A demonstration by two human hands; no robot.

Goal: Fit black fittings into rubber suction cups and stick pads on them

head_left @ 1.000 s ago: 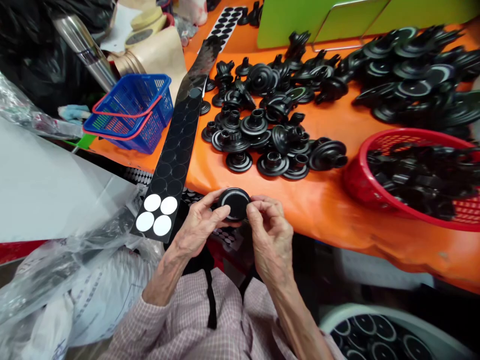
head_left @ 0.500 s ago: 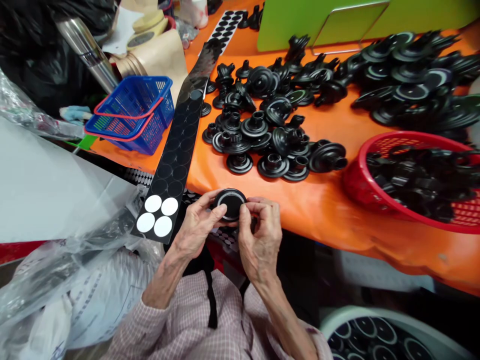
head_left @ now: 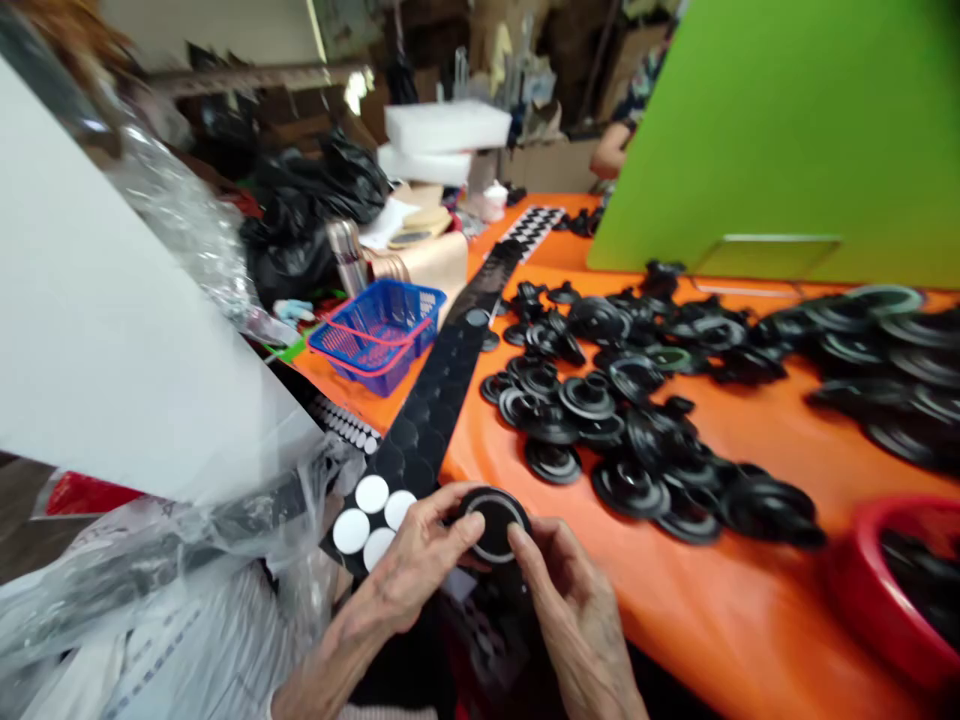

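Note:
Between my hands is a round black plastic part [head_left: 493,522] with a pale ring on its face. My left hand [head_left: 424,545] grips its left side, thumb on the face. My right hand [head_left: 574,600] holds the right edge, its thumb pressed on the face near the ring. To the left lies a long black sheet of round stickers [head_left: 424,425], with a few white circles [head_left: 371,493] at its near end. Many black flanged parts [head_left: 589,398] are heaped on the orange table beyond my hands.
A blue basket [head_left: 375,325] stands left of the sticker sheet. At the right edge is a red basket [head_left: 862,590] holding black pieces. A green panel [head_left: 787,150] rises behind the heap. A white panel [head_left: 127,330] blocks the left. Another person's arm [head_left: 611,150] shows at the back.
The camera view has tilted up and shifted, so things appear lower and further right. My right fingers have moved from pinching at the part's edge to a thumb on its face.

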